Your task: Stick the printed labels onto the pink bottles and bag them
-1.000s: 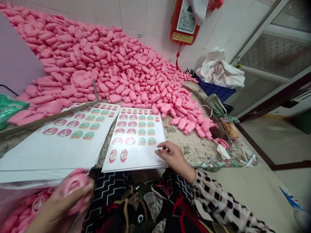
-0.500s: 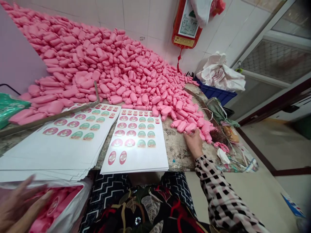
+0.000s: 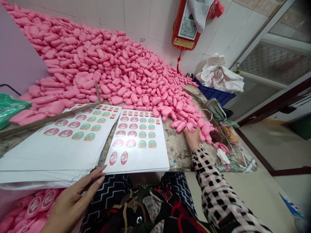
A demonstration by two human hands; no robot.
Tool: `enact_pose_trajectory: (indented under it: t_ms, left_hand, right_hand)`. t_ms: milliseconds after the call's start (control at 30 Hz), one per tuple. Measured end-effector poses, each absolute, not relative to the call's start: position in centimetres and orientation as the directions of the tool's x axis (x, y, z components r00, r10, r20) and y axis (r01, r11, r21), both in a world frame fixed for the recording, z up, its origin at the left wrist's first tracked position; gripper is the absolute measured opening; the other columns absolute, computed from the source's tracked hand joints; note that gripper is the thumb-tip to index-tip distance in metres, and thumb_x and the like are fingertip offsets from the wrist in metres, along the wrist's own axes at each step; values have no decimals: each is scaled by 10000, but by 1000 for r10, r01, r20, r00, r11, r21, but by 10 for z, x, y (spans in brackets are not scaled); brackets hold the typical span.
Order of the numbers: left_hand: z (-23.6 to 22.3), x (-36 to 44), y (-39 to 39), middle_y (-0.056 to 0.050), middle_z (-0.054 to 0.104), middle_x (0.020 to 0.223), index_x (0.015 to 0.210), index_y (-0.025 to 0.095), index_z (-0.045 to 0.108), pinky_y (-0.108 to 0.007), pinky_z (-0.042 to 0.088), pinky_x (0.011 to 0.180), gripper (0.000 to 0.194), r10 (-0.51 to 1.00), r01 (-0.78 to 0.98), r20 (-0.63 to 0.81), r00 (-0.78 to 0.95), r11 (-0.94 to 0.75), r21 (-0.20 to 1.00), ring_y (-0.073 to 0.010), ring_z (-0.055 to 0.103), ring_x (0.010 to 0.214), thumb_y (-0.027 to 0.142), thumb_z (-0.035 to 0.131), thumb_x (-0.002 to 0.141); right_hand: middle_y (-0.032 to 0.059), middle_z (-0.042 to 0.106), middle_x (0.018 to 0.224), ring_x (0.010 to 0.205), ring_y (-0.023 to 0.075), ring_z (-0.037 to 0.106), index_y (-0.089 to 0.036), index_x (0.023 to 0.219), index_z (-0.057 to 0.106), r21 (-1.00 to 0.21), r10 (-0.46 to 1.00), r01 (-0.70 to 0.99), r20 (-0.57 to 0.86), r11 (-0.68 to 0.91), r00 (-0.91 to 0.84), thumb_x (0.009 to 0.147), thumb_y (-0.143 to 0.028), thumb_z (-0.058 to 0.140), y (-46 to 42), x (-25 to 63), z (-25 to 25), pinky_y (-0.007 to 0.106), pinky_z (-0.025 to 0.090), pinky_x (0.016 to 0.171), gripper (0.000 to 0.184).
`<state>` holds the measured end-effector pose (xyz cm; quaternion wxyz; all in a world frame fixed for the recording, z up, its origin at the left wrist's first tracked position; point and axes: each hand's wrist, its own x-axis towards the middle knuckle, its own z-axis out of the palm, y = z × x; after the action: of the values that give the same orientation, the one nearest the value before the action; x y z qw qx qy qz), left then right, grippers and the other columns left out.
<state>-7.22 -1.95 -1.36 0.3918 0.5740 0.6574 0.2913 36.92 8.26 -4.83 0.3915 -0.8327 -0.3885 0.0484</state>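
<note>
My right hand [image 3: 193, 139] is at the near edge of a heap of small pink bottles [image 3: 131, 74], its thumb and fingers closed around one bottle. That bottle is partly hidden by the fingers. My left hand [image 3: 80, 197] holds nothing; its fingers are stretched out and apart, with the tips by the lower left corner of a sheet of stickers [image 3: 143, 161]. Pink oval and green labels are printed in rows on this sheet. Below the left hand, an open bag holds pink bottles with oval stickers [image 3: 34, 205] on them.
A second stack of sticker sheets [image 3: 55, 152] lies to the left, with a bent metal bar [image 3: 48, 119] across its top. A green packet [image 3: 12, 108] is at the far left. Behind the worn table, a blue crate [image 3: 216, 94] holds white bags. Scraps [image 3: 223, 155] lie at the right.
My left hand has moved from over the bag, up and right to the corner of the sticker sheet. My right hand stays at the heap's edge, shifted only slightly.
</note>
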Motion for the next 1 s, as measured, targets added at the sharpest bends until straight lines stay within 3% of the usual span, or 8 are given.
enact_pose_trajectory:
  t_ms: [200,267,367,467,567,800,900,1000]
  left_hand:
    - [-15,-61,-26,-36,681,1094,1094,248,658,-425,411,1007,526,944,372,-319,86,266,889,-262,604,1057,565,633,675]
    - [-11,-49,-25,-56,677,1076,1173,229,602,-403,471,937,517,912,265,-369,179,316,911,-234,637,968,533,585,755]
    - [-1,-28,-17,-69,655,1058,1251,212,523,-371,501,859,473,886,101,-354,300,340,935,-190,641,889,443,533,838]
    - [8,-12,-7,-65,624,1100,1237,212,510,-360,453,914,449,791,-8,-302,532,362,932,-178,597,990,322,601,811]
    - [13,-2,-1,-55,619,1070,1157,191,543,-321,449,888,462,617,4,-293,730,425,905,-165,585,976,214,689,719]
    - [7,-8,-12,-12,610,770,1069,151,525,-232,433,557,351,636,42,-439,635,539,842,-112,561,595,250,610,743]
    - [0,-19,-20,14,574,708,901,170,566,-249,438,607,189,849,330,-357,389,234,915,-134,552,661,304,592,770]
    - [-7,-29,-24,-45,616,994,911,188,604,-322,457,815,172,957,636,-72,280,-129,761,-194,578,936,318,517,838]
  right_hand:
    - [76,609,1031,876,190,565,-159,1175,514,-858,781,504,246,-100,574,754,-462,562,60,347,-33,345,447,792,522]
    - [64,612,1079,927,185,560,-192,1127,576,-920,922,392,180,34,344,738,-423,629,48,318,-17,350,433,848,455]
    - [27,640,1004,895,167,576,-221,1037,613,-966,998,260,-14,2,-58,745,-375,661,26,266,14,313,459,790,334]
    - [-8,654,882,791,140,589,-221,967,656,-951,860,308,-180,-28,-478,706,-335,715,10,223,41,276,472,732,291]
    - [-15,660,915,836,136,593,-238,997,655,-936,730,334,-151,111,-667,768,-309,669,2,196,53,278,464,784,240]
    - [26,580,1010,889,139,552,-268,1179,559,-838,883,477,13,266,-470,890,-366,502,7,183,21,268,445,783,310]
    - [17,577,896,860,150,554,-256,1021,639,-735,949,637,26,230,-313,911,-363,456,18,183,-2,270,425,772,238]
    - [7,591,897,849,159,559,-259,971,638,-581,965,779,43,234,-258,900,-334,476,26,175,-17,270,401,739,192]
